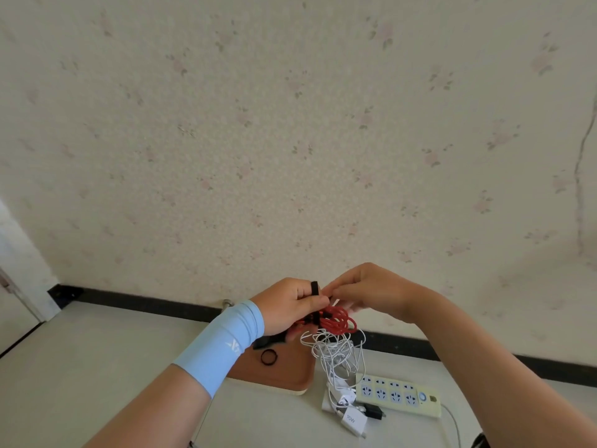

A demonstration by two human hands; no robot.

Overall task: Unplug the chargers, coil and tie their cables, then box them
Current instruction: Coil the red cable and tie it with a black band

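Single head-worn wide-angle view, facing forward and slightly down, wall (290, 124) filling most, hands (323, 302) close below centre

Room: wall (290, 124) papered cream with a faint pink-and-green floral sprig pattern, a crack (580, 176) running down its right side; black baseboard (145, 303) along its foot; pale floor (80, 367); white door frame (19, 270) at far left; even daylight.

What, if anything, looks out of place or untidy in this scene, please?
The white cables hang in a loose tangle below the coiled red cable held by both hands, trailing down to the chargers beside the power strip. The wallpaper also shows a long crack at right.
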